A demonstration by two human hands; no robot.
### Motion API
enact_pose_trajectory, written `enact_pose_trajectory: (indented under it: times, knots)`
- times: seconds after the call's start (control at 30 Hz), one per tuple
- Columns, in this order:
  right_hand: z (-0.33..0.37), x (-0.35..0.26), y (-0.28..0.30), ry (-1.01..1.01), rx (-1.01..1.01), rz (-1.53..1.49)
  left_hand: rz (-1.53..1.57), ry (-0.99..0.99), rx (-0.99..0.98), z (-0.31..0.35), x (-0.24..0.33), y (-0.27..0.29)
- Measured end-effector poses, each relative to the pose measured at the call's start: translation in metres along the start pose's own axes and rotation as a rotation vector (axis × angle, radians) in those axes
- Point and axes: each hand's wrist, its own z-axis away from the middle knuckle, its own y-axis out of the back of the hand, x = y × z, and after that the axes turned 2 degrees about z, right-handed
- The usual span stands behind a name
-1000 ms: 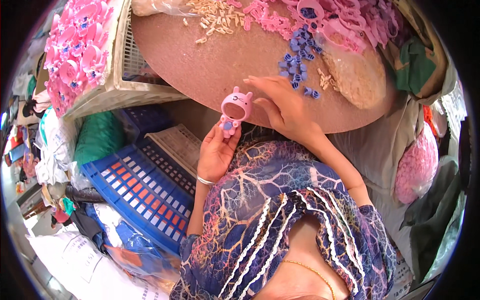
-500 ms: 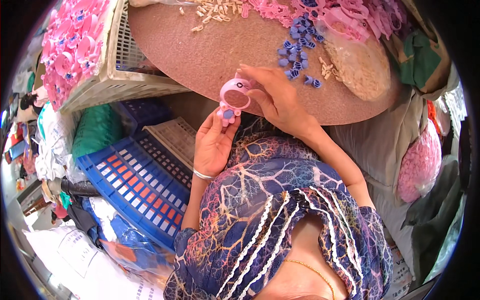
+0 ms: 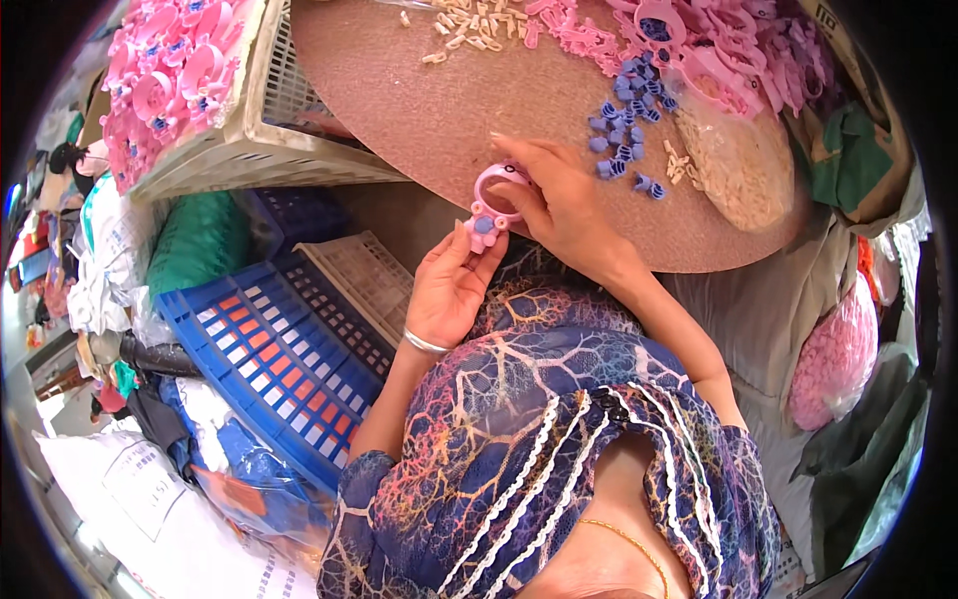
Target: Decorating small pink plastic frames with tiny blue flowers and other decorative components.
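A pink plastic toy piece (image 3: 481, 233), with a round ring at its top and a blue part set in its lower end, is held between both hands near the table's edge. My left hand (image 3: 446, 295) pinches the lower end between thumb and fingers. At the ring, my right hand (image 3: 569, 210) has closed on the upper right side, its thumb across the opening and its fingers around the rim. The fingertips behind the ring are hidden. On the brown round table (image 3: 429, 110) beyond lie small blue clips (image 3: 624, 125) and cream-coloured clips (image 3: 469, 28).
Pink plastic parts (image 3: 733, 45) are heaped at the far right, beside a clear bag of cream pieces (image 3: 738, 165). To the left stands a white crate (image 3: 269, 150) with pink pieces (image 3: 165, 90) piled by it. A blue basket (image 3: 284, 359) sits below the crate.
My right hand has closed in on the ring, its thumb now over the opening. The piece and both hands appear farther right, and the whole view has shifted slightly too.
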Motion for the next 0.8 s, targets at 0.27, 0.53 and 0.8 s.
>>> enact_pose_trajectory:
  times: [0.27, 0.53, 0.8]
  knots:
    - [0.004, 0.016, 0.0, 0.129, -0.058, 0.14, -0.287, -0.063, 0.198, -0.003, -0.009, 0.0]
    - [0.004, 0.015, 0.003, 0.108, -0.06, 0.164, -1.753, -1.388, 0.066, -0.013, -0.016, -0.016]
    - [0.0, 0.018, 0.001, 0.173, -0.029, 0.237, -1.715, -1.435, 0.028, -0.028, -0.015, -0.018]
